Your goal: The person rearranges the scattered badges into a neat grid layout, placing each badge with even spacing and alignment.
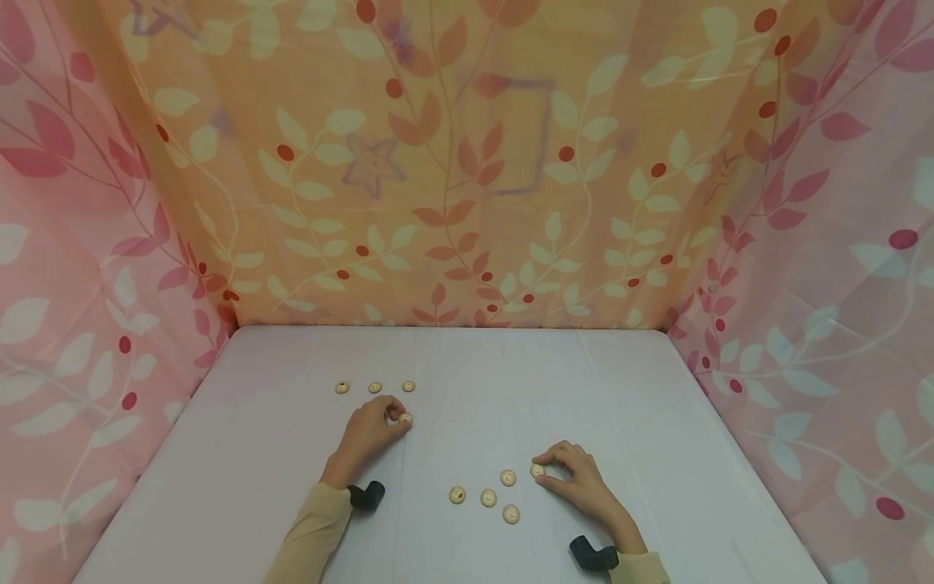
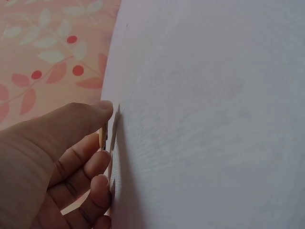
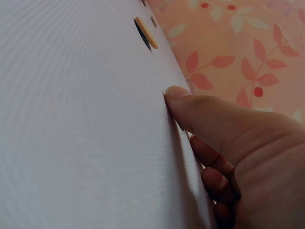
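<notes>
Nine small round wooden buttons lie on the white table. Three sit in a row toward twelve o'clock: one, a second and a third, spaced evenly apart. A fourth button lies just below that row, directly under the third, and the left hand pinches it, thumb and fingertips curled in around it; in the left wrist view the thumb and fingers press close together against the table with a sliver of the button's edge showing between them. Toward six o'clock lies a loose cluster of four: one, another, one above them and one lowest. The ninth button lies just at three o'clock of that cluster, and the right hand holds it at its fingertips, fingers bent and drawn together. In the right wrist view only the thumb pressed to the table shows plainly; the held button is hidden there. Both forearms come in from six o'clock in pale yellow sleeves, wrists low, palms down. A leaf-patterned curtain hangs around the table.
</notes>
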A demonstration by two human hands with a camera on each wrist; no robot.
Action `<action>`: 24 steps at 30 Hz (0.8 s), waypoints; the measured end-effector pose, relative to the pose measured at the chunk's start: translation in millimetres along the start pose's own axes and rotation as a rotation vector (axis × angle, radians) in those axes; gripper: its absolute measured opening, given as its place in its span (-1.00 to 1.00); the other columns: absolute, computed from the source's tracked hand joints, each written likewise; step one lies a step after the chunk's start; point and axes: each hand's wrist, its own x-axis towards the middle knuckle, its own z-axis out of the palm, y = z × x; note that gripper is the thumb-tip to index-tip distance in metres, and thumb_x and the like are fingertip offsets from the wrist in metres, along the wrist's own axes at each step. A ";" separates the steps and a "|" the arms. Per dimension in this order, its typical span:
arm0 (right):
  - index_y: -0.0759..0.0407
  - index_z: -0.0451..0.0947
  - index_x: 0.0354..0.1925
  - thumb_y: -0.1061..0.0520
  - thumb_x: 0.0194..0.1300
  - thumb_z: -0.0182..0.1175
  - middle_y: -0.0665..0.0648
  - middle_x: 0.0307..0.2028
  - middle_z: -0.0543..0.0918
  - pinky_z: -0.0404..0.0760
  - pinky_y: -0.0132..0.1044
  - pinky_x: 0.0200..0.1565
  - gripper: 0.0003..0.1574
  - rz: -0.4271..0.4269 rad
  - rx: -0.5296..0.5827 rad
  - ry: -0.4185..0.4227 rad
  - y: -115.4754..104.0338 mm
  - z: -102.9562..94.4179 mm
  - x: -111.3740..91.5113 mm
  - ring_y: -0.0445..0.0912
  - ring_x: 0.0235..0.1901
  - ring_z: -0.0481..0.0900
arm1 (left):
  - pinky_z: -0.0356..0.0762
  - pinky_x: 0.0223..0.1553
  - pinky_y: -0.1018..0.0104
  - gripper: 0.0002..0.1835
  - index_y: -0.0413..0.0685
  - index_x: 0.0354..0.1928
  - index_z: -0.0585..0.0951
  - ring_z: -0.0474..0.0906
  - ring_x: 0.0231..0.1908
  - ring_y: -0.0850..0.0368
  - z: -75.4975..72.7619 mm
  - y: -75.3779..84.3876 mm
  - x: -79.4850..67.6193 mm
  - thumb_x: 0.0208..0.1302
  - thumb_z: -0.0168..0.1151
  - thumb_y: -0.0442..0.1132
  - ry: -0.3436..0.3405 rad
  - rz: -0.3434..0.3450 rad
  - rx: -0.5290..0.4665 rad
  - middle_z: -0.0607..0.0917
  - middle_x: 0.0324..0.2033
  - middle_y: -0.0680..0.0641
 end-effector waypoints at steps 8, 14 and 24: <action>-0.28 0.61 -0.23 -0.09 -0.01 0.38 -0.32 -0.27 0.53 0.19 -0.19 -0.11 -0.71 0.000 0.004 0.002 0.0 0.0 -0.1 -0.29 -0.23 0.36 | 0.30 -0.43 0.29 -0.81 0.08 -0.41 0.59 0.39 -0.50 0.21 -1.5 0.3 4.4 -0.01 0.39 -0.06 0.000 -0.004 0.002 0.56 -0.50 0.14; -0.26 0.61 -0.23 -0.08 -0.01 0.38 -0.30 -0.26 0.54 0.18 -0.20 -0.12 -0.71 -0.018 0.010 0.003 0.0 -0.3 -0.5 -0.29 -0.24 0.36 | 0.28 -0.42 0.29 -0.80 0.09 -0.40 0.59 0.37 -0.50 0.22 1.0 -4.2 7.6 -0.01 0.39 -0.04 -0.003 -0.014 0.014 0.55 -0.50 0.14; -0.30 0.60 -0.23 -0.10 0.00 0.38 -0.33 -0.26 0.53 0.19 -0.18 -0.09 -0.71 -0.020 0.006 0.000 1.2 -0.4 0.0 -0.29 -0.22 0.37 | 0.29 -0.40 0.29 -0.77 0.10 -0.39 0.59 0.38 -0.49 0.21 1.8 -5.3 9.0 -0.03 0.39 0.00 -0.014 -0.024 0.028 0.55 -0.49 0.12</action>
